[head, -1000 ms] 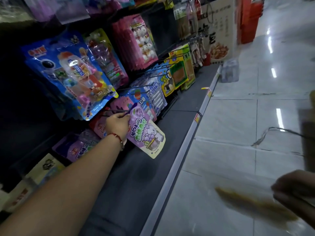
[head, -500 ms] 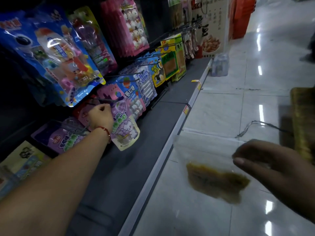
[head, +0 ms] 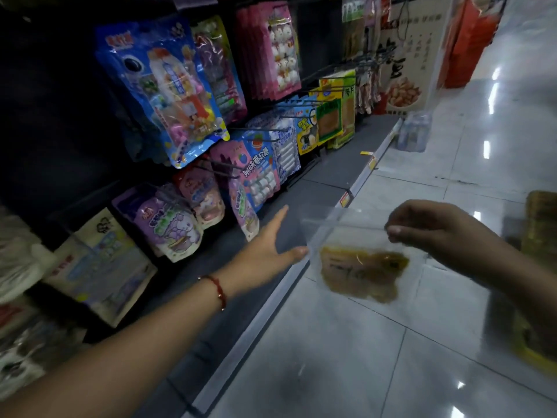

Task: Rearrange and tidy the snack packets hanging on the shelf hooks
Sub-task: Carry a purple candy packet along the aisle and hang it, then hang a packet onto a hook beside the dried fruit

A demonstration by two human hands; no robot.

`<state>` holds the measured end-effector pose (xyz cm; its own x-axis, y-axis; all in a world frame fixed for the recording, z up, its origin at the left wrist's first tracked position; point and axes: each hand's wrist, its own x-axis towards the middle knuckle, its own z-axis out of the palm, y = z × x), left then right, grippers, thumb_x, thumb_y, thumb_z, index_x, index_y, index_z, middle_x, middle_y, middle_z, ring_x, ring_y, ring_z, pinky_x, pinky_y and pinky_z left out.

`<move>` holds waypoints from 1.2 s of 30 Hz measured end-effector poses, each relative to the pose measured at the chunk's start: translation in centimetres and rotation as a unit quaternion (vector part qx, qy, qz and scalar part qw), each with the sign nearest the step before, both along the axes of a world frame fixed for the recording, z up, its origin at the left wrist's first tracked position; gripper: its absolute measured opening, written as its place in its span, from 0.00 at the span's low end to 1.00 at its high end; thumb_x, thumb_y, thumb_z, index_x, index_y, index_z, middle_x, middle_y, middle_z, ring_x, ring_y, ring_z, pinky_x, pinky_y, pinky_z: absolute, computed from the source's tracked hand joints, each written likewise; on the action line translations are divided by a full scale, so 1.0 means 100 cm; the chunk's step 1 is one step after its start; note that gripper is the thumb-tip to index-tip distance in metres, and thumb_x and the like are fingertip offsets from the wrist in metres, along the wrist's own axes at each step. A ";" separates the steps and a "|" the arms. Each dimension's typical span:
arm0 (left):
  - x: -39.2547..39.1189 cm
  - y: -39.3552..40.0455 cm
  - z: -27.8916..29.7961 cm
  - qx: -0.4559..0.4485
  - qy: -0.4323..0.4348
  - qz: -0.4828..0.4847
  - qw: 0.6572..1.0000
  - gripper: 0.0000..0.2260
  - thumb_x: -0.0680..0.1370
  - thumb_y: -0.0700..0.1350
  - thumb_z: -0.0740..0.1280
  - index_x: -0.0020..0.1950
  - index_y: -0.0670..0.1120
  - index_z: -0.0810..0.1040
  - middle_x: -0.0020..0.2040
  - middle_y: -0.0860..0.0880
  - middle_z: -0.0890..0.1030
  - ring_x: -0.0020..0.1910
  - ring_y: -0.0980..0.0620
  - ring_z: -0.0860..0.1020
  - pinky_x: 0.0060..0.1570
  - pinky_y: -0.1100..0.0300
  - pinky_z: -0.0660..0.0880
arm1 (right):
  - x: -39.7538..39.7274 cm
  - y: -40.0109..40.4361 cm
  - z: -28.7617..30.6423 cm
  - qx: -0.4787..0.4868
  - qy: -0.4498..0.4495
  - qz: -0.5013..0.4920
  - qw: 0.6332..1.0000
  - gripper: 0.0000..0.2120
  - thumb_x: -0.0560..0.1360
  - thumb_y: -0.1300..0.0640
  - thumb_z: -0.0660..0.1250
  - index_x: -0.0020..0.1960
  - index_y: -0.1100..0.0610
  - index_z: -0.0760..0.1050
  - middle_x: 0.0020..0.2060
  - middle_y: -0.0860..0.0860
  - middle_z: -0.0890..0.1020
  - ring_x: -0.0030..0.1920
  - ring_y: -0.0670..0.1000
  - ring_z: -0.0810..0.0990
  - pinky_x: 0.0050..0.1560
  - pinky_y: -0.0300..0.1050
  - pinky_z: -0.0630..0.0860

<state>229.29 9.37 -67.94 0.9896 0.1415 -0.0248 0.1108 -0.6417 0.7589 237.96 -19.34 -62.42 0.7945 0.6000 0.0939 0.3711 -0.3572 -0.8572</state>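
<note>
My right hand (head: 434, 233) pinches the top edge of a clear packet (head: 361, 267) with a brown-yellow snack inside, held over the floor in front of the shelf. My left hand (head: 265, 245) is open with fingers spread, its thumb tip touching the packet's left edge. Behind it, a purple rabbit packet (head: 244, 206) hangs from a hook (head: 223, 171), free of my hand. More packets hang along the hooks: another purple one (head: 168, 224), a blue-and-white sweets packet (head: 259, 170), a large blue toy packet (head: 162, 89).
A grey base shelf (head: 319, 188) with a metal price rail (head: 361, 173) runs below the hooks. Bare hooks (head: 328, 86) jut out further along. Yellow-green packets (head: 334, 116), a clear bottle pack (head: 414, 131) on the floor, and yellow packets (head: 539, 236) at right.
My left hand has let go of the purple rabbit packet, which now hangs on its hook, and moved right to the clear packet. My right hand has brought that packet up and left.
</note>
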 end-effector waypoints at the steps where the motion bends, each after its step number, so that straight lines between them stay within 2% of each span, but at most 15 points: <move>1: -0.007 -0.011 0.007 -0.058 0.006 -0.014 0.998 0.41 0.73 0.60 0.72 0.79 0.58 0.53 0.76 0.59 0.61 0.75 0.61 0.59 0.73 0.58 0.59 | 0.000 0.006 0.009 0.005 0.003 0.020 1.000 0.03 0.75 0.62 0.69 0.47 0.56 0.80 0.40 0.51 0.85 0.41 0.45 0.83 0.44 0.39 0.77; 3: -0.020 -0.022 0.019 -0.146 -0.020 0.002 0.989 0.39 0.70 0.59 0.75 0.76 0.57 0.61 0.66 0.56 0.76 0.65 0.60 0.73 0.67 0.57 0.69 | 0.001 0.020 0.026 0.018 0.003 0.044 0.999 0.02 0.76 0.63 0.68 0.48 0.60 0.79 0.40 0.56 0.84 0.40 0.49 0.81 0.43 0.40 0.77; 5: -0.033 -0.023 0.032 -0.191 -0.065 0.063 0.977 0.29 0.70 0.54 0.76 0.69 0.53 0.72 0.53 0.51 0.82 0.54 0.57 0.80 0.57 0.59 0.76 | 0.002 0.037 0.038 0.040 0.002 0.052 0.998 0.02 0.76 0.64 0.68 0.48 0.63 0.78 0.39 0.57 0.84 0.39 0.50 0.80 0.43 0.42 0.76; 8: -0.064 -0.015 0.047 -0.216 -0.109 0.140 0.960 0.12 0.74 0.45 0.74 0.56 0.48 0.80 0.49 0.50 0.83 0.47 0.55 0.81 0.45 0.63 0.77 | -0.001 0.068 0.049 0.073 0.001 0.070 0.995 0.02 0.76 0.63 0.69 0.44 0.60 0.78 0.35 0.53 0.83 0.36 0.48 0.79 0.41 0.43 0.76; 11: -0.106 -0.010 0.058 -0.233 -0.129 0.200 0.943 0.09 0.76 0.43 0.72 0.54 0.42 0.80 0.47 0.45 0.82 0.43 0.54 0.80 0.41 0.60 0.76 | -0.015 0.105 0.051 0.098 -0.024 0.096 0.990 0.05 0.76 0.64 0.69 0.42 0.58 0.77 0.34 0.54 0.81 0.33 0.47 0.77 0.36 0.39 0.75; 13: -0.135 -0.007 0.065 -0.244 -0.129 0.232 0.933 0.10 0.76 0.42 0.72 0.55 0.39 0.79 0.45 0.44 0.82 0.41 0.53 0.79 0.39 0.59 0.76 | -0.032 0.131 0.052 0.101 -0.048 0.128 0.985 0.04 0.76 0.64 0.69 0.42 0.59 0.77 0.36 0.58 0.80 0.34 0.49 0.77 0.38 0.43 0.75; 16: -0.174 0.004 0.077 -0.202 -0.124 0.273 0.932 0.08 0.76 0.49 0.72 0.49 0.46 0.81 0.43 0.49 0.82 0.41 0.55 0.79 0.41 0.58 0.75 | -0.060 0.163 0.055 0.102 -0.073 0.173 0.977 0.05 0.76 0.64 0.70 0.42 0.57 0.77 0.37 0.57 0.82 0.37 0.50 0.79 0.42 0.46 0.75; 18: -0.196 0.009 0.080 -0.191 -0.138 0.302 0.924 0.08 0.77 0.54 0.69 0.45 0.50 0.81 0.40 0.55 0.81 0.39 0.61 0.79 0.41 0.65 0.73 | -0.076 0.176 0.055 0.101 -0.089 0.197 0.971 0.05 0.74 0.59 0.72 0.41 0.53 0.77 0.38 0.54 0.82 0.37 0.47 0.79 0.43 0.43 0.74; 20: -0.214 0.013 0.072 -0.202 -0.186 0.329 0.904 0.07 0.78 0.50 0.68 0.48 0.48 0.81 0.42 0.56 0.82 0.41 0.62 0.79 0.41 0.69 0.72 | -0.092 0.188 0.046 0.090 -0.097 0.207 0.969 0.04 0.72 0.52 0.71 0.40 0.51 0.78 0.37 0.49 0.82 0.40 0.48 0.80 0.44 0.47 0.74; 22: -0.229 0.022 0.059 -0.188 -0.223 0.368 0.883 0.04 0.77 0.45 0.70 0.49 0.46 0.81 0.44 0.53 0.83 0.43 0.60 0.80 0.43 0.66 0.75 | -0.108 0.204 0.030 0.092 -0.089 0.213 0.969 0.06 0.73 0.55 0.72 0.41 0.48 0.77 0.38 0.46 0.81 0.41 0.48 0.80 0.44 0.46 0.73; 25: -0.254 0.043 0.052 -0.147 -0.200 0.396 0.884 0.03 0.75 0.44 0.74 0.46 0.46 0.82 0.43 0.47 0.84 0.43 0.51 0.81 0.46 0.54 0.77 | -0.137 0.230 0.009 0.102 -0.073 0.184 0.975 0.08 0.76 0.58 0.70 0.39 0.50 0.76 0.37 0.47 0.80 0.41 0.47 0.78 0.43 0.45 0.72; 27: -0.277 0.055 0.062 -0.128 -0.183 0.390 0.893 0.08 0.74 0.48 0.74 0.45 0.44 0.82 0.42 0.46 0.84 0.43 0.48 0.82 0.45 0.53 0.78 | -0.161 0.246 0.004 0.122 -0.054 0.191 0.973 0.08 0.77 0.58 0.69 0.40 0.50 0.76 0.38 0.47 0.80 0.40 0.44 0.78 0.40 0.39 0.71; 31: -0.319 0.073 0.070 -0.112 -0.183 0.412 0.885 0.15 0.71 0.57 0.72 0.45 0.45 0.83 0.39 0.52 0.84 0.39 0.55 0.81 0.42 0.60 0.77 | -0.198 0.273 -0.001 0.105 -0.055 0.255 0.960 0.05 0.77 0.56 0.68 0.42 0.50 0.76 0.38 0.45 0.80 0.42 0.40 0.78 0.38 0.30 0.70; 34: -0.338 0.082 0.070 -0.116 -0.193 0.419 0.879 0.04 0.75 0.47 0.73 0.48 0.50 0.84 0.45 0.51 0.86 0.45 0.52 0.83 0.49 0.55 0.80 | -0.217 0.284 0.000 0.108 -0.042 0.288 0.951 0.05 0.77 0.58 0.69 0.42 0.52 0.77 0.38 0.43 0.81 0.41 0.39 0.79 0.39 0.28 0.71; 36: -0.350 0.085 0.068 -0.115 -0.194 0.430 0.874 0.04 0.74 0.41 0.74 0.47 0.49 0.83 0.45 0.51 0.85 0.46 0.50 0.83 0.51 0.51 0.81 | -0.229 0.290 -0.003 0.103 -0.037 0.304 0.946 0.04 0.76 0.58 0.69 0.42 0.53 0.78 0.38 0.45 0.81 0.41 0.39 0.79 0.39 0.28 0.71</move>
